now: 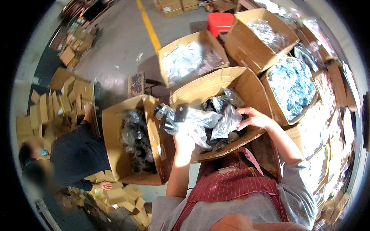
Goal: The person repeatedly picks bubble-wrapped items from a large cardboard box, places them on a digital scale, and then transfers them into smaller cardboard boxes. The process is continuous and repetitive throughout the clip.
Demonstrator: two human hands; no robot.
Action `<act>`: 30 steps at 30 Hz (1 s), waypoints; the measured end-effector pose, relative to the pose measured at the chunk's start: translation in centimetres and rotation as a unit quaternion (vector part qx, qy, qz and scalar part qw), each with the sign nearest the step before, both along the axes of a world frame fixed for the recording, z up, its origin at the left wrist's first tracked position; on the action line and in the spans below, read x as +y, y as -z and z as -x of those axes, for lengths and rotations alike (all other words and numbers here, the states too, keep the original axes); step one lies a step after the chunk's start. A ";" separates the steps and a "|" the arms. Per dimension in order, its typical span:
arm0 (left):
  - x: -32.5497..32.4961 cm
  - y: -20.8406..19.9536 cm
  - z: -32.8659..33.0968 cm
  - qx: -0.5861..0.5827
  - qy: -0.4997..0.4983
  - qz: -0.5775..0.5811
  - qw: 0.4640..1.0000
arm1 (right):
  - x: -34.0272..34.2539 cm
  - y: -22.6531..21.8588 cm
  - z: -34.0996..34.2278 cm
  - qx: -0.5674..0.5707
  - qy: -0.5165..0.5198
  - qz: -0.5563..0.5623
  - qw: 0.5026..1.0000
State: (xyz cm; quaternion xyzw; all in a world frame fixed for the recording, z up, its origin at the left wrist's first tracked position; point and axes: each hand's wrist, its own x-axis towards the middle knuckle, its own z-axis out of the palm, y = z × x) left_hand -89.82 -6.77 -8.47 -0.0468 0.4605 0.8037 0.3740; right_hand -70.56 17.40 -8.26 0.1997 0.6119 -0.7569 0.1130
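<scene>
A large cardboard box (pixel 219 81) stands right in front of me, holding several clear plastic bags with dark items inside. Over its left edge, my left hand (pixel 184 141) is closed around a bundle of clear plastic bags (pixel 169 117); what the bags contain is too blurred to name. Inside the box, my right hand (pixel 252 118) has its fingers bent around a clear plastic bag (pixel 227 125). Close by on the left, a second cardboard box (pixel 115 158) contains similar bags of dark items (pixel 137 140).
Beyond are boxes of clear bags (pixel 227 50), (pixel 163 63) and a box of bluish packets (pixel 293 86). A red stool (pixel 219 22) stands behind them. At left, another person in dark clothes (pixel 79 154) bends among flattened cartons (pixel 58 106). Piled packages (pixel 320 142) line the right side.
</scene>
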 end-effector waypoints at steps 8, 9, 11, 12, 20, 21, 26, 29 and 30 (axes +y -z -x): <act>4.3 -5.9 -9.3 0.166 0.324 -0.037 0.931 | -11.6 -2.3 -10.0 0.164 0.327 0.002 0.931; 4.7 -6.5 -10.9 0.106 0.322 -0.062 0.939 | -12.8 -1.8 -11.0 0.176 0.371 -0.053 0.910; 5.4 -8.3 -14.1 -0.068 0.338 -0.100 0.933 | -15.2 -0.5 -13.6 0.193 0.444 -0.049 0.874; 5.4 -8.2 -15.3 -0.070 0.379 -0.092 0.918 | -16.4 -0.9 -14.7 0.186 0.468 -0.067 0.861; 3.9 -8.1 -29.4 -0.220 0.649 -0.113 0.720 | -27.6 -3.4 -28.4 0.243 0.696 -0.007 0.676; 3.1 -9.2 -32.4 -0.227 0.673 -0.131 0.691 | -29.6 -3.3 -30.7 0.234 0.704 -0.029 0.670; -3.5 -1.9 -43.6 -0.117 0.789 -0.070 0.599 | -39.6 -2.4 -41.1 0.076 0.731 -0.238 0.635; -7.3 -2.3 -51.4 -0.012 0.848 -0.071 0.524 | -43.6 -5.2 -45.3 -0.216 0.651 -0.311 0.658; -8.4 -3.2 -53.7 -0.013 0.850 -0.077 0.522 | -45.0 -5.2 -46.7 -0.220 0.652 -0.312 0.655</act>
